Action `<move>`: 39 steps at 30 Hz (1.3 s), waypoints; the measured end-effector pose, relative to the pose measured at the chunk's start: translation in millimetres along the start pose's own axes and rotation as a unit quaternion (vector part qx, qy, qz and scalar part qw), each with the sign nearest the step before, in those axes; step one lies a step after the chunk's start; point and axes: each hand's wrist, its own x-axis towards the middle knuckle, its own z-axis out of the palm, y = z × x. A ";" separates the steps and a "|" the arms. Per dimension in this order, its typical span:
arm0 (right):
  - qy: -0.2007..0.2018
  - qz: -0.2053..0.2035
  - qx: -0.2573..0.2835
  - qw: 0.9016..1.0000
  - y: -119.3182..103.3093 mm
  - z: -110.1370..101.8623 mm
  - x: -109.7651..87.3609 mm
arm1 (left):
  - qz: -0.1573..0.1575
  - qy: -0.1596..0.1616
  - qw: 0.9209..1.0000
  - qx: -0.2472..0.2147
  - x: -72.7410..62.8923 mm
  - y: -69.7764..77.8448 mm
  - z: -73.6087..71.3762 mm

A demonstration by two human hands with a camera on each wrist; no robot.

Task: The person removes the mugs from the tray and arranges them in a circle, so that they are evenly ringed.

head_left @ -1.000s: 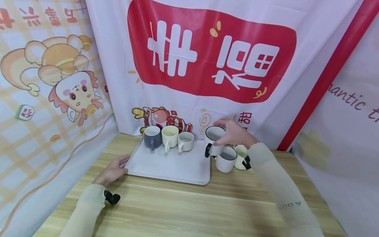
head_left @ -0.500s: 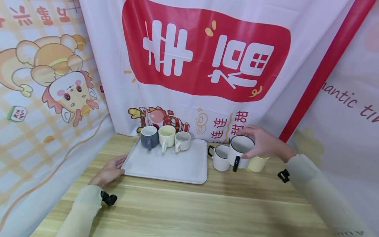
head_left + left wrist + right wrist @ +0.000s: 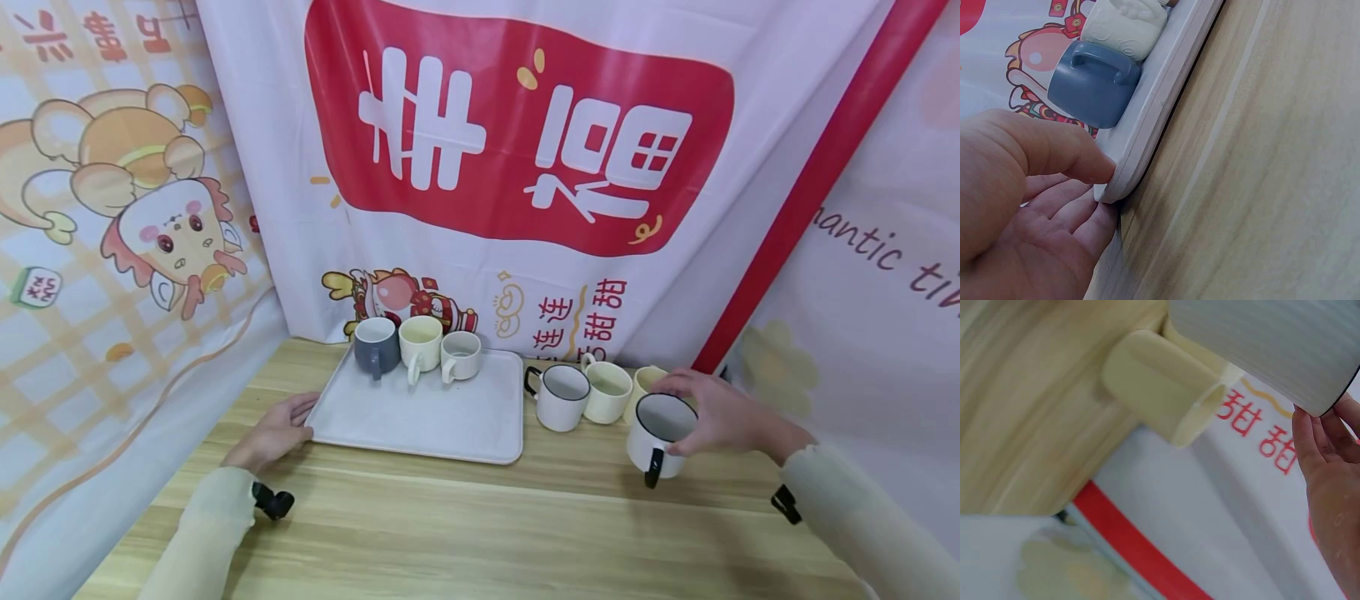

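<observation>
My right hand [image 3: 723, 417] grips a white mug [image 3: 642, 443] with a black rim and black handle, held at the right of the mug row. In the right wrist view my fingertips [image 3: 1314, 434] press near its rim. My left hand [image 3: 270, 432] holds the left edge of a light grey tray [image 3: 427, 425]; the left wrist view shows the thumb [image 3: 1094, 165] on the rim and the other fingers against its side. Along the tray's back stand a blue-grey mug [image 3: 375, 357], a cream mug [image 3: 422, 357] and a small off-white cup [image 3: 467, 367].
Right of the tray stand another black-rimmed white mug [image 3: 558, 410], a pale cream mug [image 3: 604, 402] and a pale yellow mug [image 3: 642, 385], close together. A printed cloth [image 3: 517, 208] hangs behind the wooden table [image 3: 450, 533].
My right hand has carried the black-rimmed mug rightward from beside the tray, past the other mugs, and lower towards the table's right part. My left hand stays at the tray edge.
</observation>
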 end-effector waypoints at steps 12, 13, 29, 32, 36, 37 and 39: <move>0.033 -0.040 -0.008 0.999 42.5 43.2 -24.7 | -0.004 -0.004 1.000 0.002 1.3 1.1 1.6; 0.033 -0.038 -0.010 0.999 43.8 44.7 -25.8 | -0.004 -0.004 1.000 0.003 1.2 1.1 1.7; 0.042 -0.047 -0.030 0.998 56.6 45.0 -30.3 | -0.009 -0.006 1.000 0.005 0.1 0.5 0.0; 0.056 -0.061 -0.034 0.996 53.8 44.4 -35.7 | -0.010 -0.005 1.000 0.003 -0.1 0.7 0.7; 0.085 0.003 -0.015 0.996 41.3 42.4 -49.6 | -0.011 -0.005 1.000 0.000 -0.4 1.6 1.3; 0.094 0.037 -0.008 0.995 36.4 41.9 -53.9 | -0.011 -0.005 1.000 -0.001 -0.6 2.0 1.1; 0.103 0.100 0.009 0.990 25.9 41.5 -62.1 | -0.010 -0.006 1.000 -0.002 -1.0 2.4 0.8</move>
